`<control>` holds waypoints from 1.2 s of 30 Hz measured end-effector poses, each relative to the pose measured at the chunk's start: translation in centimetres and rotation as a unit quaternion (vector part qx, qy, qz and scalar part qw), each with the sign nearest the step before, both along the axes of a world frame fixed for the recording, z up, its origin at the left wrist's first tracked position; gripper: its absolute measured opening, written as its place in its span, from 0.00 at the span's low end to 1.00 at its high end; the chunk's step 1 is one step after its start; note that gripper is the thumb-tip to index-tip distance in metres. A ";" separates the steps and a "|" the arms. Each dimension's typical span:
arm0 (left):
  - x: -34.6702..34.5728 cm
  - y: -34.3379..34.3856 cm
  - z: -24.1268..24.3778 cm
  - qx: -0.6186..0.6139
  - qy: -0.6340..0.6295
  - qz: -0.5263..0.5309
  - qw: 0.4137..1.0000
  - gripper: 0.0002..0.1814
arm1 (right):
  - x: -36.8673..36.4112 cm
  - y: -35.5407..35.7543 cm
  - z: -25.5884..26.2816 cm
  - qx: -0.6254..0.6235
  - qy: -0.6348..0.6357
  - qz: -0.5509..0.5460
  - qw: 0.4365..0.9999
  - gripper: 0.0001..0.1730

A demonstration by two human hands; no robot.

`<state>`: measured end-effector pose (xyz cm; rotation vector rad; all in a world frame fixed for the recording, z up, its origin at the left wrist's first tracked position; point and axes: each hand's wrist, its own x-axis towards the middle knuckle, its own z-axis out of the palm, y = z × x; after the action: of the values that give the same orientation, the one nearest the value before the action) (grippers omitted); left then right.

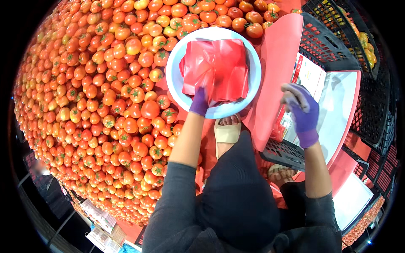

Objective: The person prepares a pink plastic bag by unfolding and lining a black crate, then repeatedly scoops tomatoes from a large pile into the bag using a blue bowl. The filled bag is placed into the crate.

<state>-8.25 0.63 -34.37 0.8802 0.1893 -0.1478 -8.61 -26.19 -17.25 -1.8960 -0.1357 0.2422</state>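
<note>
A round light-blue plastic basin (170,77) stands on the red ground cover before me, with a stack of glossy red sheets (229,63) in it. My left hand (201,96), in a purple glove, is blurred at the lower left of the stack; its fingers blend with the red, so whether they grip a sheet cannot be told. My right hand (300,107), in a purple and grey glove, hangs with curled fingers above a black plastic crate (281,153). That crate is lined with red and white sheeting (338,107) and holds printed card (309,77).
A large spread of loose tomatoes (110,96) fills the left and top. Black plastic crates (370,110) stand at the right, one holding tomatoes (367,49). My sandalled foot (227,131) is just below the basin. White boxes (99,215) lie at lower left.
</note>
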 end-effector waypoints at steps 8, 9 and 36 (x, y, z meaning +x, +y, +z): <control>-7.1 1.0 5.7 0.380 -0.057 -0.082 0.919 0.24 | 0.6 6.8 2.3 -0.069 -0.037 0.128 0.989 0.54; -6.7 0.3 8.8 0.337 -0.045 0.013 0.940 0.31 | 0.4 6.0 2.2 -0.107 -0.087 0.108 0.985 0.56; -5.9 15.4 2.2 0.720 0.068 0.135 0.677 0.37 | -9.5 -13.5 -15.9 -0.214 0.311 0.085 0.922 0.47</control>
<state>-14.16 16.05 -32.13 2.4283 0.6149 0.2910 -18.11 -39.69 -33.16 -2.1390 0.2027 1.0487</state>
